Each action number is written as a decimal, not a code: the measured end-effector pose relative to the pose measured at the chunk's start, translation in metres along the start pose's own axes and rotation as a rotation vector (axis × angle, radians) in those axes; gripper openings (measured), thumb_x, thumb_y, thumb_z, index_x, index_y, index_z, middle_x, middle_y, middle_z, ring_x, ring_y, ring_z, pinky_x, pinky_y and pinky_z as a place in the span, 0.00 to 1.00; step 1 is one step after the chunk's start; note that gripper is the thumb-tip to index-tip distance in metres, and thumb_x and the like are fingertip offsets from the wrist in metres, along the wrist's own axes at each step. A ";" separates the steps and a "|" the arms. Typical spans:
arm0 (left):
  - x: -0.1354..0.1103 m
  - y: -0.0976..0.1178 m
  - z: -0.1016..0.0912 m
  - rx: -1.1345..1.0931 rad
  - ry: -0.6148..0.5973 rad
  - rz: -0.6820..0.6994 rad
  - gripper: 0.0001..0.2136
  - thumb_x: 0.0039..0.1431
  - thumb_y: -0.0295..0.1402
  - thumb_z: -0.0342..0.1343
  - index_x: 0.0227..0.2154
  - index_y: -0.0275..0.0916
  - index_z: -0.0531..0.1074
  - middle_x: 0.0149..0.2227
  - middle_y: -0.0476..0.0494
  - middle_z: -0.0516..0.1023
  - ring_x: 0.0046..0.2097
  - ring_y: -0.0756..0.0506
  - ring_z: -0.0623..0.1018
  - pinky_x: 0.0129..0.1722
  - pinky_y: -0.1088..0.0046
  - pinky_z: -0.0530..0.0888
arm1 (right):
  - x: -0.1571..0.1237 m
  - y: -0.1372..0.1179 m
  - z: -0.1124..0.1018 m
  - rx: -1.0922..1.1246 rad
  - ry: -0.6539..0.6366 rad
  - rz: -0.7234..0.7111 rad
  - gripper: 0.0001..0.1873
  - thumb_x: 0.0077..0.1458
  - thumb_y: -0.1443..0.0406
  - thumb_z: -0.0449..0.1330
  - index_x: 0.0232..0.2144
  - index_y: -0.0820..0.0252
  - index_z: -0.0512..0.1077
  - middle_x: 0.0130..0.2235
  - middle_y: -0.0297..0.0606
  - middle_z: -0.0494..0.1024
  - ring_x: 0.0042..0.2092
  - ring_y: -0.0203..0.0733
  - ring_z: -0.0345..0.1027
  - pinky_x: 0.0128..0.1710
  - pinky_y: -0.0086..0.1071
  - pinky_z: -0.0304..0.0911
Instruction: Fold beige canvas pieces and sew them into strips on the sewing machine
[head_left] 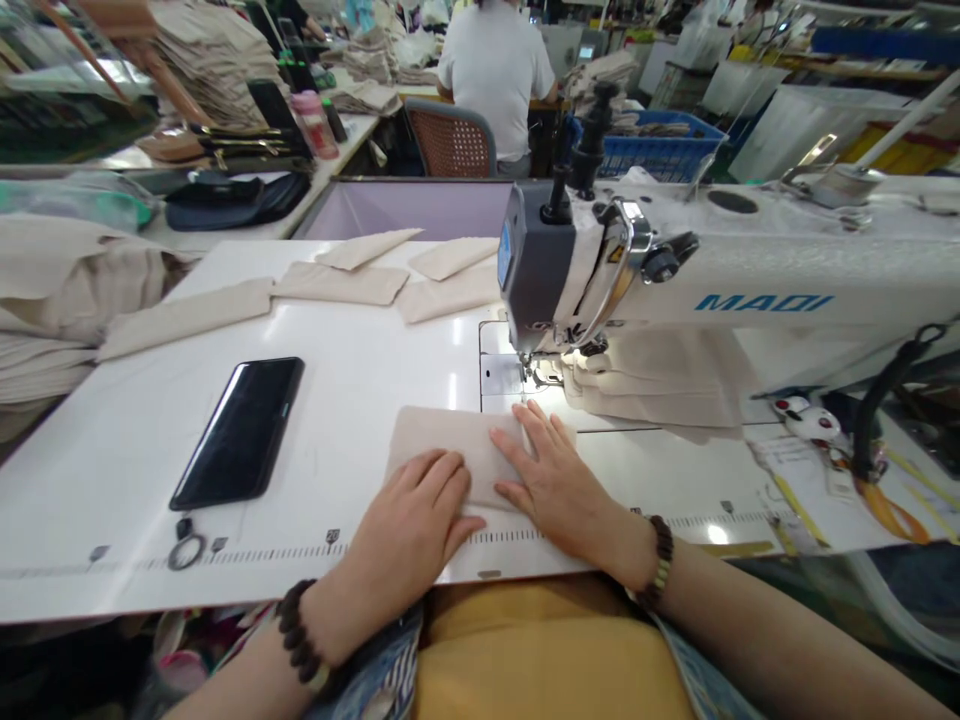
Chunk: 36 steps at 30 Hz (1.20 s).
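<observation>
A beige fabric piece lies on the white sewing table just in front of the presser foot. My left hand rests on its left part, fingers side by side and slightly bent, thumb apart. On its right part lies my right hand, fingers spread, with the fingertips close to the presser foot. Neither hand grips the cloth; both press on it from above. The sewing machine stands over the right of the table. Under its arm are several overlapping beige pieces.
A black phone with a ring strap lies at left. Beige strips line the table's back, with stacked cloth at far left. Scissors with orange handles lie at right. A co-worker sits ahead, near a blue basket.
</observation>
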<state>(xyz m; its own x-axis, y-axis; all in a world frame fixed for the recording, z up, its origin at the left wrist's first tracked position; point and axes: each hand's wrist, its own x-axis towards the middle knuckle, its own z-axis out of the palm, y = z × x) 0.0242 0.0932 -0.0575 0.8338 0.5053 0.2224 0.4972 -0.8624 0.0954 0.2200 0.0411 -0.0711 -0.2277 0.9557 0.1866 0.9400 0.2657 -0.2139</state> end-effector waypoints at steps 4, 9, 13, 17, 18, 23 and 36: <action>0.043 -0.015 0.001 0.035 -0.094 -0.062 0.14 0.61 0.39 0.47 0.36 0.30 0.68 0.42 0.34 0.70 0.44 0.39 0.70 0.46 0.58 0.69 | 0.001 0.000 -0.014 0.000 0.008 0.106 0.17 0.59 0.63 0.51 0.48 0.68 0.65 0.51 0.53 0.65 0.58 0.56 0.50 0.56 0.55 0.45; 0.098 -0.039 -0.005 0.165 -0.183 -0.037 0.07 0.59 0.30 0.50 0.38 0.31 0.68 0.47 0.34 0.68 0.52 0.37 0.67 0.50 0.54 0.65 | 0.013 0.027 -0.029 -0.056 -0.092 -0.029 0.12 0.59 0.72 0.48 0.40 0.63 0.70 0.41 0.43 0.71 0.46 0.46 0.60 0.51 0.46 0.51; 0.113 -0.028 -0.003 0.058 -0.255 0.091 0.07 0.59 0.24 0.47 0.37 0.32 0.69 0.43 0.38 0.70 0.46 0.42 0.71 0.46 0.64 0.69 | 0.026 0.058 -0.030 -0.106 -0.144 -0.235 0.12 0.57 0.71 0.51 0.41 0.61 0.71 0.35 0.40 0.69 0.37 0.42 0.59 0.38 0.35 0.55; 0.111 -0.024 0.015 0.009 -0.170 0.103 0.12 0.60 0.30 0.50 0.44 0.29 0.66 0.51 0.34 0.66 0.53 0.39 0.66 0.53 0.61 0.65 | 0.032 0.077 -0.023 -0.119 -0.054 -0.295 0.13 0.58 0.71 0.49 0.41 0.63 0.71 0.30 0.38 0.67 0.33 0.41 0.58 0.35 0.34 0.53; 0.111 -0.025 0.020 0.002 -0.140 0.103 0.14 0.60 0.31 0.49 0.46 0.28 0.64 0.53 0.33 0.64 0.55 0.38 0.64 0.54 0.61 0.63 | 0.032 0.080 -0.020 -0.114 -0.017 -0.294 0.13 0.58 0.71 0.48 0.41 0.64 0.71 0.29 0.38 0.67 0.32 0.41 0.58 0.34 0.34 0.52; 0.115 -0.036 0.031 -0.047 -0.129 0.111 0.16 0.62 0.33 0.47 0.49 0.29 0.62 0.53 0.35 0.65 0.57 0.39 0.62 0.56 0.58 0.60 | 0.031 0.081 -0.013 -0.075 0.084 -0.287 0.13 0.57 0.73 0.47 0.39 0.65 0.71 0.28 0.38 0.68 0.31 0.41 0.58 0.35 0.34 0.53; 0.123 -0.046 0.030 -0.125 -0.108 0.168 0.13 0.62 0.31 0.46 0.46 0.29 0.64 0.48 0.34 0.68 0.56 0.38 0.62 0.53 0.57 0.64 | 0.032 0.079 -0.012 -0.110 0.095 -0.246 0.14 0.54 0.73 0.49 0.43 0.67 0.69 0.28 0.38 0.70 0.32 0.41 0.60 0.34 0.33 0.53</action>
<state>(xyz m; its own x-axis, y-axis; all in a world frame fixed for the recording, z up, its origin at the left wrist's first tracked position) 0.1109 0.1961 -0.0640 0.9265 0.3488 0.1411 0.3212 -0.9285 0.1866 0.2898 0.0911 -0.0706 -0.4320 0.8470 0.3098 0.8827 0.4675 -0.0473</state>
